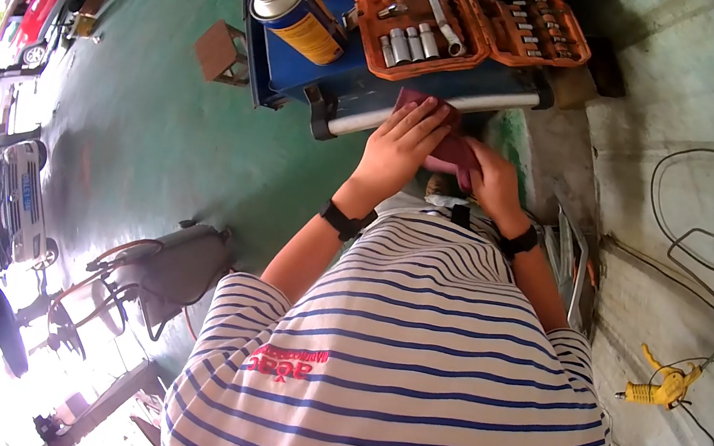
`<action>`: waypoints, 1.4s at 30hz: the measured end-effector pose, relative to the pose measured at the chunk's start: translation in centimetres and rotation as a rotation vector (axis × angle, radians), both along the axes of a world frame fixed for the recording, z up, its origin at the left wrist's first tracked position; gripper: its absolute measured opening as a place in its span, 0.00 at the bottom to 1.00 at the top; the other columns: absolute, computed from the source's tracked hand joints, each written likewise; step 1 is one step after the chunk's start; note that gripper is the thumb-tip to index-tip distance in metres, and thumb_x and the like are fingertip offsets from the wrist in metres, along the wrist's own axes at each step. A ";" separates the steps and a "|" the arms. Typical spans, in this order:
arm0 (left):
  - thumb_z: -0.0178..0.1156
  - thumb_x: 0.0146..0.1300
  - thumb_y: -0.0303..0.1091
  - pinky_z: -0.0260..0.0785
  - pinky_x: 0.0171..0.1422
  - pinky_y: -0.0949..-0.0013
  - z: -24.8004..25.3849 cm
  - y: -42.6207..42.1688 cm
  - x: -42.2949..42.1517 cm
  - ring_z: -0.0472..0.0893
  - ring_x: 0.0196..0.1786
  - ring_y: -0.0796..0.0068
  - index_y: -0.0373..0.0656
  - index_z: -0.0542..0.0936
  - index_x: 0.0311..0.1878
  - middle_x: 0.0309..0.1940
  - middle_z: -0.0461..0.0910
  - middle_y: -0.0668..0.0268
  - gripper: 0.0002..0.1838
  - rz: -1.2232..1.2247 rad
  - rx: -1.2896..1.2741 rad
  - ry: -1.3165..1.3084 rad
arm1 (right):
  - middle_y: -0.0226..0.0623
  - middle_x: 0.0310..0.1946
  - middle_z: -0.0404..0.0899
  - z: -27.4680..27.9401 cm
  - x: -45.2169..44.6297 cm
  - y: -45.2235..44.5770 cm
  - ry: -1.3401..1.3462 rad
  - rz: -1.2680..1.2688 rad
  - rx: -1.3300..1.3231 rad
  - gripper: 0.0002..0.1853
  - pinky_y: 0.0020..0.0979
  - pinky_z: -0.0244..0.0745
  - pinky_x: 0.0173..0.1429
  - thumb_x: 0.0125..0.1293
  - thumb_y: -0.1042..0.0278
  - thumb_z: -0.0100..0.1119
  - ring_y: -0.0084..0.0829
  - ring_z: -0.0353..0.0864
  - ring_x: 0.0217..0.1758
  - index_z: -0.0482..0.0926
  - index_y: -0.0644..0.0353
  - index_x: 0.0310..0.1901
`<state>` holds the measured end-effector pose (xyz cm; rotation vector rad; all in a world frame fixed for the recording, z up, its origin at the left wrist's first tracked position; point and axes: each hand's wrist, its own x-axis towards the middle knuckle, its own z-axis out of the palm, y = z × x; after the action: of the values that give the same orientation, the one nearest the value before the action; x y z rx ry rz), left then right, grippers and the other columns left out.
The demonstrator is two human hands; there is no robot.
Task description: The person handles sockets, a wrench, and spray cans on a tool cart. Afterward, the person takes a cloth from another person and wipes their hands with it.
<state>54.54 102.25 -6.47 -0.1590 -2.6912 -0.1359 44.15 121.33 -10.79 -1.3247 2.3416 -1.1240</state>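
A maroon cloth (454,150) is held in front of my waist, close to the rail of a blue tool cart. Across its upper left part lie the fingers of my left hand (401,147), close together and pressing on the fabric. My right hand (490,182) grips the cloth's lower right side, its fingers partly hidden behind the folds. Just beyond the hands, an orange tool case (461,67) stands open on the cart, with a wrench (436,3) and several sockets (407,45) in it.
Two blue and yellow spray cans (310,28) stand on the cart (284,67). A small wooden stool (221,52) and a wheelbarrow (177,268) are on the green floor to the left. At right, a yellow air gun (663,380) and hoses (706,246) lie by the wall.
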 end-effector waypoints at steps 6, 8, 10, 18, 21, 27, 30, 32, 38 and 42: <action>0.67 0.51 0.24 0.78 0.49 0.61 3.1 -1.7 2.4 0.84 0.43 0.59 0.42 0.81 0.50 0.45 0.82 0.61 0.20 0.167 0.558 0.046 | 0.39 0.47 0.84 4.8 -2.0 -0.8 0.122 0.115 -0.104 0.22 0.36 0.81 0.46 0.56 0.76 0.67 0.43 0.85 0.44 0.80 0.56 0.55; 0.70 0.52 0.24 0.77 0.44 0.64 5.0 -2.7 2.6 0.83 0.40 0.59 0.41 0.83 0.45 0.40 0.82 0.61 0.15 0.183 0.551 0.075 | 0.36 0.43 0.85 5.6 -3.1 -0.8 0.139 0.075 -0.193 0.18 0.32 0.82 0.40 0.56 0.68 0.72 0.38 0.86 0.38 0.84 0.56 0.49; 0.71 0.53 0.26 0.76 0.44 0.63 5.8 -3.2 2.9 0.83 0.39 0.59 0.40 0.84 0.39 0.38 0.83 0.61 0.09 0.205 0.692 0.011 | 0.34 0.39 0.86 6.3 -4.1 -1.2 0.170 0.063 -0.209 0.14 0.30 0.82 0.36 0.56 0.63 0.73 0.35 0.87 0.33 0.86 0.57 0.43; 0.63 0.62 0.30 0.74 0.47 0.61 1.9 -5.9 0.5 0.82 0.43 0.61 0.45 0.85 0.40 0.38 0.83 0.65 0.05 0.356 0.265 0.147 | 0.32 0.40 0.85 6.0 -7.1 -4.7 0.597 0.037 -0.152 0.11 0.36 0.77 0.48 0.60 0.69 0.68 0.34 0.81 0.46 0.85 0.56 0.45; 0.62 0.61 0.27 0.73 0.50 0.58 1.5 -4.9 1.1 0.81 0.45 0.59 0.43 0.84 0.41 0.39 0.83 0.64 0.07 0.363 0.385 0.138 | 0.31 0.41 0.84 4.7 -7.1 -5.1 0.523 -0.073 -0.190 0.10 0.38 0.75 0.49 0.61 0.69 0.67 0.36 0.80 0.46 0.85 0.56 0.45; 0.67 0.51 0.32 0.73 0.58 0.55 1.9 -2.7 2.3 0.81 0.51 0.53 0.39 0.81 0.52 0.48 0.82 0.55 0.22 0.287 0.335 0.012 | 0.32 0.41 0.77 5.2 -5.8 -5.2 0.638 -0.075 -0.205 0.14 0.40 0.73 0.50 0.52 0.77 0.62 0.39 0.77 0.45 0.85 0.55 0.41; 0.69 0.52 0.41 0.71 0.59 0.55 1.4 -2.3 2.1 0.79 0.54 0.52 0.37 0.75 0.60 0.53 0.79 0.53 0.32 0.361 0.232 -0.118 | 0.40 0.43 0.76 4.8 -4.2 -5.6 0.523 -0.027 -0.188 0.15 0.43 0.72 0.53 0.55 0.81 0.59 0.44 0.77 0.46 0.84 0.60 0.46; 0.71 0.49 0.52 0.71 0.51 0.58 1.2 -2.0 1.1 0.79 0.48 0.57 0.38 0.76 0.54 0.43 0.78 0.58 0.35 0.430 0.191 -0.160 | 0.41 0.45 0.76 5.4 -3.3 -5.7 0.447 0.026 -0.178 0.13 0.44 0.71 0.54 0.59 0.75 0.61 0.46 0.76 0.49 0.82 0.63 0.47; 0.72 0.49 0.51 0.73 0.46 0.60 0.1 -2.4 -0.6 0.81 0.46 0.59 0.41 0.76 0.46 0.41 0.79 0.58 0.28 0.485 0.003 -0.322 | 0.44 0.59 0.72 5.0 -1.5 -6.5 0.521 0.085 0.013 0.32 0.49 0.63 0.72 0.55 0.66 0.71 0.48 0.67 0.66 0.74 0.62 0.62; 0.73 0.49 0.52 0.77 0.35 0.58 0.7 -4.0 -2.1 0.86 0.36 0.56 0.40 0.81 0.42 0.32 0.84 0.57 0.26 0.468 0.160 -0.463 | 0.43 0.56 0.75 4.5 -2.3 -8.3 0.570 0.091 0.128 0.32 0.47 0.66 0.68 0.49 0.65 0.75 0.45 0.70 0.62 0.75 0.61 0.58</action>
<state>52.46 98.28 -5.77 0.6199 -3.0645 -0.2672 41.81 113.06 -6.33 -1.8694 2.6299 -0.6069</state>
